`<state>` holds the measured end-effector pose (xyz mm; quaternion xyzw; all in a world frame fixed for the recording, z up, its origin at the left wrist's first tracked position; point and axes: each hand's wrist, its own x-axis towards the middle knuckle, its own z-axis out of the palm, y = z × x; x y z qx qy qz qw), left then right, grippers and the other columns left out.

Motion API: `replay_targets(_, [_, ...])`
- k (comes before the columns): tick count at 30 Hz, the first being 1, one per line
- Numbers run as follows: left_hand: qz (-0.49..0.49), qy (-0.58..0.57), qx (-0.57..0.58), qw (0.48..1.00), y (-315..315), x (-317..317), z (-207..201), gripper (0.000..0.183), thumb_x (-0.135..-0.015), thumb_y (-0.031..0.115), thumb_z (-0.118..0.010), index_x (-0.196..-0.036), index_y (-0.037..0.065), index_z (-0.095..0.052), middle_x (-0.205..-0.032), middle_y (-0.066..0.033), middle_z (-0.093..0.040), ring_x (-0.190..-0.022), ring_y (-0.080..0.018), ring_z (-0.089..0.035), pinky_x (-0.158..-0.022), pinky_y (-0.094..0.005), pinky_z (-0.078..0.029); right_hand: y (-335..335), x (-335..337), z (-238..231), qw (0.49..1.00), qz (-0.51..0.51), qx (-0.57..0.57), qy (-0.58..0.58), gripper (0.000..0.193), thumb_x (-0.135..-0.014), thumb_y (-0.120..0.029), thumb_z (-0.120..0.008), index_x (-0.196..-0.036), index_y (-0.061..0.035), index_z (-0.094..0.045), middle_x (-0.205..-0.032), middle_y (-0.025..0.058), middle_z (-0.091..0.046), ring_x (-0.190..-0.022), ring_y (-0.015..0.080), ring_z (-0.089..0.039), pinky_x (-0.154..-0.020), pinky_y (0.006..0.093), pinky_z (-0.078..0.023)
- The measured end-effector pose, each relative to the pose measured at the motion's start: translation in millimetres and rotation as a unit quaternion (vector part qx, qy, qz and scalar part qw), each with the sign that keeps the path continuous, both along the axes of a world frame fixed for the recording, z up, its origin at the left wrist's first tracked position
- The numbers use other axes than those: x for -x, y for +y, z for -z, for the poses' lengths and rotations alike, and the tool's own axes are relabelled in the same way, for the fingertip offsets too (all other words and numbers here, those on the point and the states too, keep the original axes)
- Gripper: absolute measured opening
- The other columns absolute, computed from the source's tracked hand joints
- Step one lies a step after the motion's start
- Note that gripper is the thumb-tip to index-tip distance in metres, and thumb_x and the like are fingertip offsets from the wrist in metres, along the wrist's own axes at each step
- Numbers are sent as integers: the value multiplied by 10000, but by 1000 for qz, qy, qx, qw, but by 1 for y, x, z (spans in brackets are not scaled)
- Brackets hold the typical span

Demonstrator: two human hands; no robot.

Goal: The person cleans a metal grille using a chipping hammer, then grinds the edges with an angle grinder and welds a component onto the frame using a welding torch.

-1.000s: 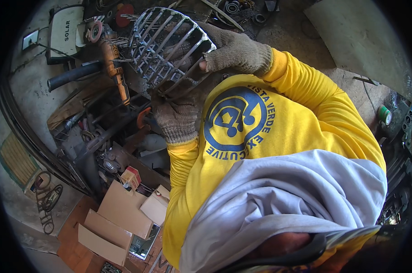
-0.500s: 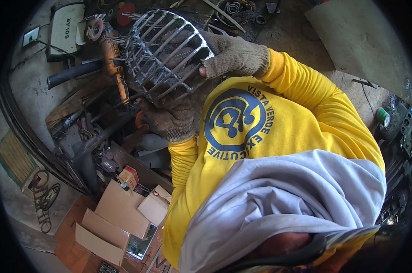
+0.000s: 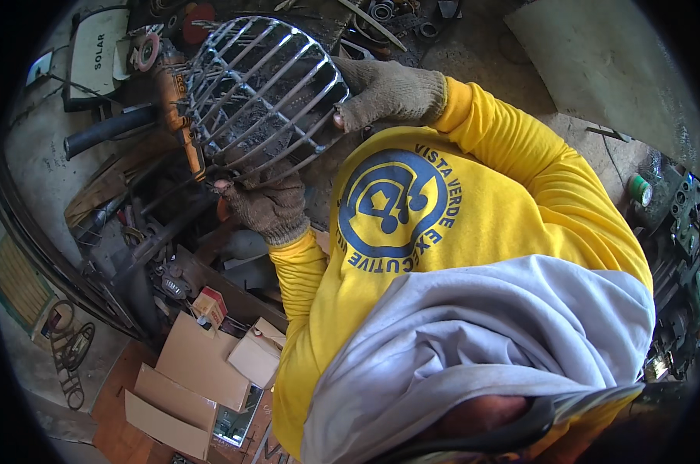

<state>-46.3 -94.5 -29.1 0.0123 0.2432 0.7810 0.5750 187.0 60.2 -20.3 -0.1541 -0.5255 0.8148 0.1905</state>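
Note:
I hold a round metal grate point(image 3: 263, 104) up and tilted, its parallel bars joined by a crossbar and shiny along the rim. My left hand point(image 3: 271, 203), in a brown knit glove with bare fingertips, is closed at the grate's lower edge, and its fingers are partly hidden. The far right rim is gripped by my right hand point(image 3: 396, 94), gloved the same way, with the thumb on the near side. An orange angle grinder point(image 3: 172, 97) with a worn disc lies just left of the grate, close to its bars.
A black cylindrical handle point(image 3: 106, 131) sticks out left of the grinder. Beyond it is a white box point(image 3: 101, 52). Opened cardboard boxes point(image 3: 203, 359) stand at the lower left. A flat sheet point(image 3: 605, 69) lies far right, and a green can point(image 3: 640, 189) sits among metal parts.
The grate has shifted slightly left and turned more face-on, with both hands still on it. The surroundings have also slid a little left in view.

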Motion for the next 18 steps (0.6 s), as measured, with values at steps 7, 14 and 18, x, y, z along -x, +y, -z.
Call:
replay_targets(7, [142, -98, -143, 975, 2, 1, -1, 416, -847, 353, -724, -1188, 143, -608, -1096, 19, -655, -982, -114, -633, -861, -305, -552, -8, -1, -24, 998, -43, -41, -28, 820, -819, -108, -761, -1487, -27, -292, -1329, 139, -567, -1172, 220, -561, -981, 352, -476])
replay_targets(14, [98, -9, -69, 993, -1, 7, 4, 481, -850, 347, -723, -1263, 144, -580, -1205, -28, -635, -1039, -154, -621, -967, -361, -505, -14, 1, -25, 998, -36, 30, 49, 761, -838, -190, -751, -1466, -49, -345, -1306, 121, -580, -1186, 206, -540, -1030, 339, -417])
replay_targets(18, [95, -79, -138, 983, 4, 7, 10, 536, -900, 308, -665, -1366, 104, -496, -1344, -109, -560, -1151, -252, -584, -1078, -510, -390, -9, -2, -33, 999, 3, 27, -38, 867, -811, -247, -791, -1477, -3, -294, -1357, 163, -529, -1271, 252, -468, -1085, 378, -368])
